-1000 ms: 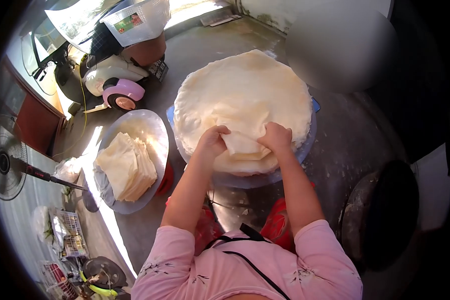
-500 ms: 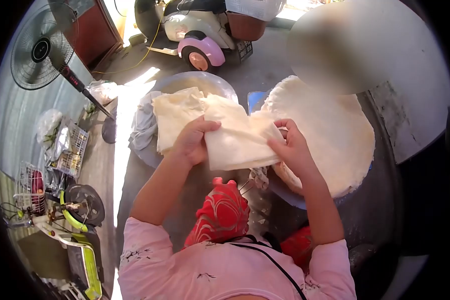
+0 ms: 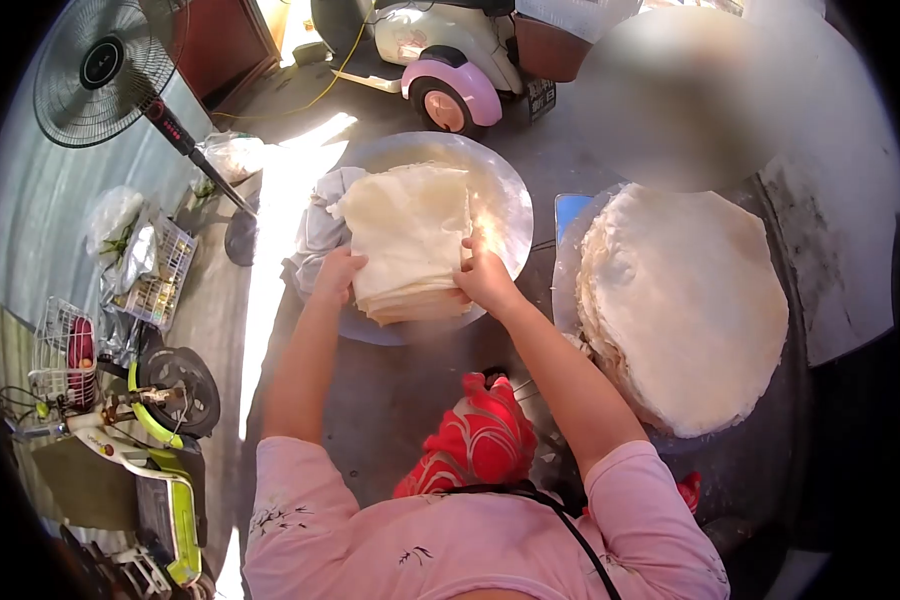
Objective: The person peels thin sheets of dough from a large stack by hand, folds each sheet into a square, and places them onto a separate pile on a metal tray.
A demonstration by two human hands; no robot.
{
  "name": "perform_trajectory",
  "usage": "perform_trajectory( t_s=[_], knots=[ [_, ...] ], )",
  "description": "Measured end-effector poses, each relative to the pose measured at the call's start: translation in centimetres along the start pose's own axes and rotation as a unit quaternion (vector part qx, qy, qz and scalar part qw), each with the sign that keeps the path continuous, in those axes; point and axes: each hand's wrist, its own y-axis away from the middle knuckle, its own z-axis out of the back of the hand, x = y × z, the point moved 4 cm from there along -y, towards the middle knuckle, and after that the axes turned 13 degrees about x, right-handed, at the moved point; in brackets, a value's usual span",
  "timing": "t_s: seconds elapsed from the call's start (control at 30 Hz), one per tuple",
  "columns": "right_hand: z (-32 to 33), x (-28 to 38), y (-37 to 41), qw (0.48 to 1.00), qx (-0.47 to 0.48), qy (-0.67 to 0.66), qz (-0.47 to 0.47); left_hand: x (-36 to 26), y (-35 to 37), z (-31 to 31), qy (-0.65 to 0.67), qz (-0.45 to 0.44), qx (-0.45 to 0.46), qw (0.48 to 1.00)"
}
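Note:
A pile of folded, thin, cream-coloured flatbread sheets (image 3: 407, 240) rests on a round metal tray (image 3: 505, 200) in front of me. My left hand (image 3: 339, 273) grips the left edge of the pile's top piece, fingers bent. On the right edge, my right hand (image 3: 486, 277) holds the same folded sheet, thumb uppermost. Crumpled grey cloth (image 3: 320, 232) lies left of the pile, partly under it. To my right is a tall stack of large round flatbread sheets (image 3: 685, 310), unfolded, on another tray.
A standing fan (image 3: 103, 62) and baskets with bags (image 3: 155, 275) line the left side, with a green-and-white scooter (image 3: 175, 510) below. A pink-and-white motor scooter (image 3: 450, 85) stands at the back. A pale board (image 3: 830, 230) leans at right; a blurred patch covers the upper right.
Both hands have moved left and forward, bringing the folded flatbread from near the round stack onto the folded pile. My view has shifted slightly.

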Motion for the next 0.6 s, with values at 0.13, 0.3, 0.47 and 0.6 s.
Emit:
perform_trajectory(
  t_s=[0.13,0.3,0.47,0.6],
  knots=[
    [0.0,0.8,1.3,0.999,-0.019,-0.019,0.028,-0.4,0.7,-0.6,0.008,-0.038,-0.018,0.999],
    [0.0,0.1,2.1,0.999,-0.034,-0.017,0.002,-1.7,2.1,-1.7,-0.087,-0.053,-0.057,0.993],
    [-0.2,1.9,4.1,0.917,-0.206,0.315,0.135,-3.2,2.3,-3.0,-0.575,-0.206,-0.234,0.757],
    [-2.4,4.2,5.5,0.845,-0.160,0.400,0.316,-3.8,0.5,-6.8,-0.681,-0.336,-0.133,0.637]
  ],
)
